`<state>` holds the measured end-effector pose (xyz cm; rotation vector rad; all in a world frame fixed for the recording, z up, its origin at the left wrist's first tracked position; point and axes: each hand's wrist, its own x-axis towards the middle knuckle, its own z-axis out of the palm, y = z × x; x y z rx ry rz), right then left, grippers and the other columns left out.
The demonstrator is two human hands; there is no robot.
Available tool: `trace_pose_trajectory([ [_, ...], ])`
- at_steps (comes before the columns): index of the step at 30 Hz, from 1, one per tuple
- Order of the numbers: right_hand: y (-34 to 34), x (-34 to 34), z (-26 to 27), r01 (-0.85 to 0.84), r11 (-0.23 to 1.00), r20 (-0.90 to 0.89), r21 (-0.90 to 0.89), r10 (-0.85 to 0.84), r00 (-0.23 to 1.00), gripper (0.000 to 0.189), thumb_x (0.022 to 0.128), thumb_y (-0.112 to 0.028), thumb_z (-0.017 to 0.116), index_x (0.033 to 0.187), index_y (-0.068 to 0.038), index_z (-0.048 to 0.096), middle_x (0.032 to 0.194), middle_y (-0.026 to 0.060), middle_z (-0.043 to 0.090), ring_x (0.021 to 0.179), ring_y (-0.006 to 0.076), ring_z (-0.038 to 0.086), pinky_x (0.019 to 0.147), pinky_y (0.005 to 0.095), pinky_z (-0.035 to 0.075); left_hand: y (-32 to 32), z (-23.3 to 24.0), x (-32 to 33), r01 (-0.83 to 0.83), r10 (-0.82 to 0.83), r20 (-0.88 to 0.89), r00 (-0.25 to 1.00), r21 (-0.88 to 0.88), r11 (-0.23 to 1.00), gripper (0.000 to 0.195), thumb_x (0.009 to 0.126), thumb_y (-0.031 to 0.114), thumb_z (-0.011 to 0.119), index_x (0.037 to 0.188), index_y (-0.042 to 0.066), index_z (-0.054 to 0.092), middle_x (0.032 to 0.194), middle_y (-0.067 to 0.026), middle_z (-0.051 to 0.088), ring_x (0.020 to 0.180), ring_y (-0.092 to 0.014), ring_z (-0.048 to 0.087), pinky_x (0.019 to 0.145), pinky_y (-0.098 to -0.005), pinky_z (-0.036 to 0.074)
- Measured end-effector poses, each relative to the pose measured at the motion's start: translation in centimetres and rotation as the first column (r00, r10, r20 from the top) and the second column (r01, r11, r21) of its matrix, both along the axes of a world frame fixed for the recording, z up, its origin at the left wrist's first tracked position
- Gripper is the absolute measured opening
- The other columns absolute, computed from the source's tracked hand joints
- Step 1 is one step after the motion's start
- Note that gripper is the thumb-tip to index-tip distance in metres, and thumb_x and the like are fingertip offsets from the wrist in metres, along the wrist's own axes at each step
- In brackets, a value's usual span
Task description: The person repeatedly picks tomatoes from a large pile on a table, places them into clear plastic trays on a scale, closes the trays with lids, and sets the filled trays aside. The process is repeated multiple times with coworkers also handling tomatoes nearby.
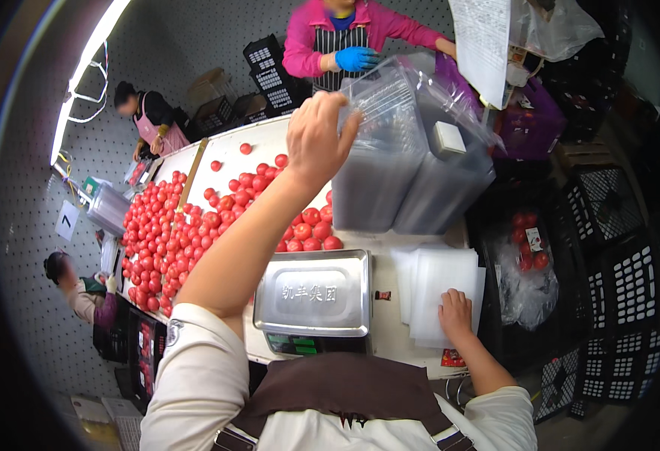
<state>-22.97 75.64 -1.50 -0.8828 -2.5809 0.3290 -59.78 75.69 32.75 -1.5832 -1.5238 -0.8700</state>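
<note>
My left hand (320, 132) is raised over the table, its fingers at the top edge of a tall stack of clear plastic trays (378, 169); whether it grips one is unclear. A second stack (443, 197) stands beside it, with a small white box (449, 137) on it. My right hand (456, 314) lies on a pile of translucent white sheets (440, 282) at the table's right side. Between my arms sits a scale with a bare metal pan (313, 293). A small red wrapped packet (383, 295) lies right of the scale. Many red tomatoes (211, 225) spread beyond it to the left.
A person in a pink jacket (302, 45) with a blue glove stands across the table. Two more people work at the left. Black plastic crates (634, 282) stand at the right, near a bag-lined crate (524, 287) holding packed tomatoes. A written paper sheet (482, 51) hangs at upper right.
</note>
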Motion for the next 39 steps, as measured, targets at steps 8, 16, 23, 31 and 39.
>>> trace_pose_trajectory([
  [8, 2.0, 0.4, -2.1, -0.071, 0.989, -0.170, -0.129, 0.048, 0.984, 0.013, 0.077, 0.002, 0.065, 0.086, -0.002, 0.057, 0.095, 0.0144, 0.059, 0.093, 0.0361, 0.056, 0.083, 0.0469, 0.046, -26.0, -13.4, 2.0, -0.102, 0.078, -0.068, 0.995, -0.525, 0.845, 0.026, 0.075, 0.010, 0.064, 0.100, 0.015, 0.066, 0.090, -0.0032, 0.057, 0.082, -0.023, 0.055, 0.075, -0.0360, 0.041],
  [16, 2.4, -3.5, 9.7, -0.157, 0.672, -0.488, -0.723, -0.337, 0.805, 0.011, 0.098, -0.008, 0.051, 0.107, -0.003, 0.055, 0.092, -0.0009, 0.052, 0.084, 0.0091, 0.050, 0.079, 0.0242, 0.044, -37.3, -27.0, 3.1, -0.063, 0.258, 0.134, 0.957, -0.772, 0.633, 0.032, 0.077, 0.011, 0.061, 0.109, 0.016, 0.063, 0.095, -0.0037, 0.056, 0.096, -0.025, 0.056, 0.085, -0.0382, 0.043],
  [23, -11.3, -25.5, 11.6, -0.458, 0.886, -0.462, -0.064, 0.381, 0.801, 0.016, 0.087, 0.002, 0.057, 0.103, 0.001, 0.056, 0.126, 0.0257, 0.058, 0.117, 0.0426, 0.056, 0.101, 0.0480, 0.045, -37.9, -26.5, 3.3, 0.057, 0.185, 0.322, 0.929, -0.616, 0.786, 0.034, 0.081, 0.019, 0.072, 0.113, 0.014, 0.062, 0.102, -0.0062, 0.056, 0.097, -0.027, 0.057, 0.084, -0.0395, 0.043],
  [31, -17.8, -34.6, 5.2, -0.331, 0.943, 0.128, 0.031, 0.325, 0.937, 0.029, 0.083, -0.015, 0.067, 0.108, -0.004, 0.059, 0.128, 0.0176, 0.054, 0.113, 0.0358, 0.055, 0.088, 0.0491, 0.049, -36.7, -24.7, 0.9, 0.271, 0.025, 0.386, 0.922, -0.690, 0.671, 0.042, 0.079, 0.035, 0.077, 0.112, 0.012, 0.062, 0.114, -0.0090, 0.058, 0.105, -0.032, 0.057, 0.084, -0.0450, 0.046],
  [39, -18.8, -33.3, 6.1, -0.305, 0.952, 0.303, -0.002, 0.291, 0.908, 0.069, 0.077, -0.031, 0.079, 0.138, -0.013, 0.052, 0.147, 0.0219, 0.043, 0.137, 0.0399, 0.040, 0.109, 0.0531, 0.036, -37.5, -26.2, -2.5, 0.492, -0.084, 0.573, 0.815, -0.609, 0.623, 0.038, 0.088, 0.037, 0.069, 0.114, 0.012, 0.057, 0.105, -0.0112, 0.058, 0.096, -0.029, 0.060, 0.080, -0.0441, 0.047],
])
